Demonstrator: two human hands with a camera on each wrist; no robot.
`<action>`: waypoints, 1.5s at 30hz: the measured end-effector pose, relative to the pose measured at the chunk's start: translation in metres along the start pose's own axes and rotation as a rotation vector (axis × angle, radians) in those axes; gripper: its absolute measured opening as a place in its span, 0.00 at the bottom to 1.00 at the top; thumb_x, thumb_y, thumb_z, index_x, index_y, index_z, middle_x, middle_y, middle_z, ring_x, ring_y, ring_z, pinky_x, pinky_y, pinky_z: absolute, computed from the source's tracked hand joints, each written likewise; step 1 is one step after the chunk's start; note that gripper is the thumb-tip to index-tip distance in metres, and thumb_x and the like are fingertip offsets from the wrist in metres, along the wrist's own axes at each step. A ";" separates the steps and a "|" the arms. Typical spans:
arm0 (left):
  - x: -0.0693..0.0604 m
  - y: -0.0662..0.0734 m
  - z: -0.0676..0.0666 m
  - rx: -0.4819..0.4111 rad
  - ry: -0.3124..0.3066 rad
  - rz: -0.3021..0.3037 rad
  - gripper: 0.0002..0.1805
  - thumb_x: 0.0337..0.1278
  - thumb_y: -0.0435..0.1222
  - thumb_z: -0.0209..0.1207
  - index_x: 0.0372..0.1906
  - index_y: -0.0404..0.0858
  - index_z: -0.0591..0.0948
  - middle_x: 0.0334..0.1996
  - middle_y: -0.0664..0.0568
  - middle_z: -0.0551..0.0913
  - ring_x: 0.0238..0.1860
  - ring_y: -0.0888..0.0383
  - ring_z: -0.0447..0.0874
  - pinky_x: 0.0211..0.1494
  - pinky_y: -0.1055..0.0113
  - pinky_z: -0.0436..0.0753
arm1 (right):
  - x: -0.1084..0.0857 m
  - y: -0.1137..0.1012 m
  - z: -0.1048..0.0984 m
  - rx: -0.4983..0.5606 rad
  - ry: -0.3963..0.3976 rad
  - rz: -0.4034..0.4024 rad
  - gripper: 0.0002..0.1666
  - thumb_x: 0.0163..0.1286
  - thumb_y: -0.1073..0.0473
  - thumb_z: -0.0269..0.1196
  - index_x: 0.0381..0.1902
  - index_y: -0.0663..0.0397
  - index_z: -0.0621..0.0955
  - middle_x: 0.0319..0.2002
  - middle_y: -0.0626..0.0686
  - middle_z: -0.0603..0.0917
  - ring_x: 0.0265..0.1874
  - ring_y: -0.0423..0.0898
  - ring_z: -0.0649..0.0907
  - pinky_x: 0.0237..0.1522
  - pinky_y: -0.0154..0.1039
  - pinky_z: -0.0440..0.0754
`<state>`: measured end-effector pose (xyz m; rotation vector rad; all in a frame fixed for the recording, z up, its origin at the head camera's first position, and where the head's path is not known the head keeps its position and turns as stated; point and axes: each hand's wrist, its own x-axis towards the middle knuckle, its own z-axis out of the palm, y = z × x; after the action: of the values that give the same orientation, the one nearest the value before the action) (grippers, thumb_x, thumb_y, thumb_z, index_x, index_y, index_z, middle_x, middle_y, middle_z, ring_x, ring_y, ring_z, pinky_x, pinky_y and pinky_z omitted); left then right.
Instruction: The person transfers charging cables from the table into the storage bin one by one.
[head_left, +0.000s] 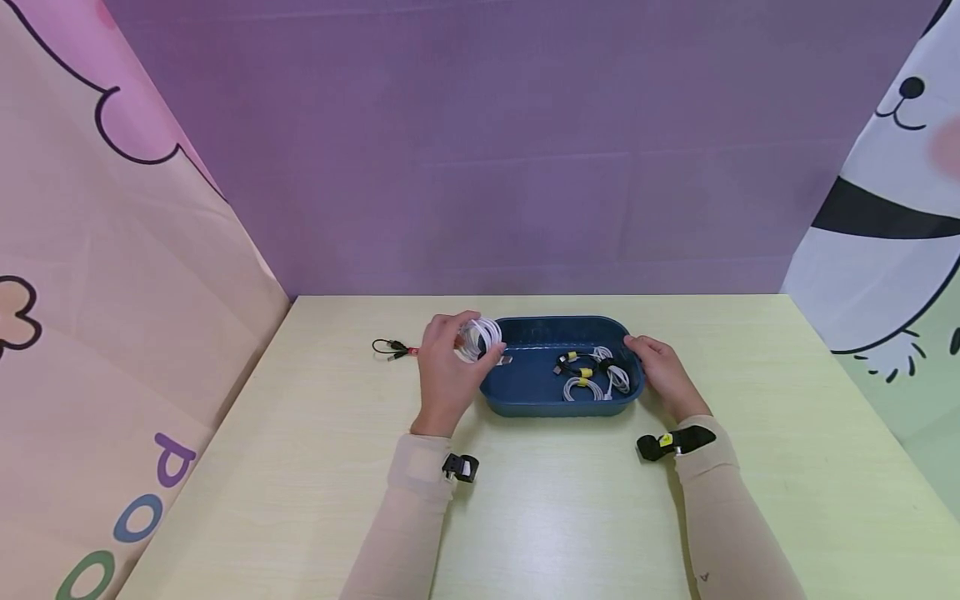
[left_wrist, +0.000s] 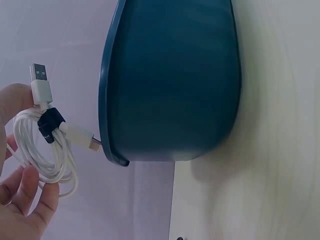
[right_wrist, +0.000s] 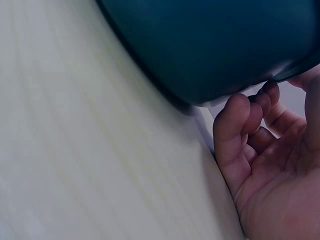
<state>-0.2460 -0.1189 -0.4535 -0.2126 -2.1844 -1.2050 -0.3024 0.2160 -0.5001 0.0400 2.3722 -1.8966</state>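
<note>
A coiled white USB cable, bound with a black tie, is pinched between the thumb and fingers of my left hand. One of its plugs is near the tray's rim in the left wrist view. The dark blue oblong tray stands on the table, and my left hand is at its left end. My right hand grips the rim at the right end, fingers curled under it in the right wrist view. Inside the tray's right half lie several coiled cables: a white one, a black one with yellow ties and another white one.
Left of the tray, partly behind my left hand, a black cable with a red tie lies on the pale wooden table. A purple backdrop rises at the far edge, with printed cloth panels on both sides.
</note>
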 end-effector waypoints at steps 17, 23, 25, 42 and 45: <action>-0.003 0.002 0.006 -0.002 -0.025 0.050 0.27 0.49 0.41 0.78 0.56 0.40 0.84 0.44 0.46 0.79 0.41 0.50 0.76 0.43 0.54 0.84 | -0.002 -0.001 -0.001 -0.016 -0.008 0.006 0.22 0.79 0.38 0.54 0.37 0.50 0.77 0.28 0.37 0.74 0.33 0.34 0.74 0.41 0.30 0.72; -0.004 0.002 0.008 -0.010 -0.021 0.077 0.28 0.48 0.41 0.79 0.55 0.39 0.84 0.44 0.45 0.79 0.41 0.50 0.75 0.42 0.53 0.84 | -0.002 -0.002 -0.001 0.013 -0.013 0.003 0.21 0.79 0.39 0.55 0.35 0.48 0.76 0.26 0.37 0.74 0.28 0.33 0.74 0.36 0.29 0.72; -0.004 0.003 0.008 -0.008 -0.020 0.085 0.28 0.47 0.41 0.79 0.55 0.38 0.84 0.44 0.45 0.79 0.41 0.51 0.75 0.42 0.53 0.84 | -0.002 -0.002 -0.001 0.023 -0.012 0.004 0.21 0.79 0.39 0.55 0.35 0.48 0.76 0.25 0.37 0.74 0.27 0.33 0.74 0.35 0.29 0.72; -0.007 0.006 0.013 0.061 -0.064 0.085 0.29 0.48 0.43 0.78 0.56 0.39 0.85 0.45 0.46 0.81 0.43 0.52 0.76 0.40 0.62 0.80 | -0.002 -0.002 -0.001 -0.012 -0.007 0.023 0.25 0.79 0.38 0.54 0.44 0.55 0.77 0.30 0.37 0.76 0.34 0.34 0.75 0.41 0.29 0.73; -0.008 0.007 0.014 0.066 -0.078 0.079 0.29 0.48 0.43 0.78 0.57 0.39 0.85 0.46 0.46 0.81 0.45 0.51 0.76 0.41 0.60 0.83 | -0.002 -0.002 -0.001 -0.010 -0.006 0.020 0.24 0.79 0.38 0.54 0.42 0.54 0.77 0.30 0.37 0.75 0.34 0.34 0.74 0.41 0.30 0.73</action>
<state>-0.2434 -0.1024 -0.4589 -0.3200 -2.2574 -1.0956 -0.3004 0.2167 -0.4976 0.0565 2.3679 -1.8736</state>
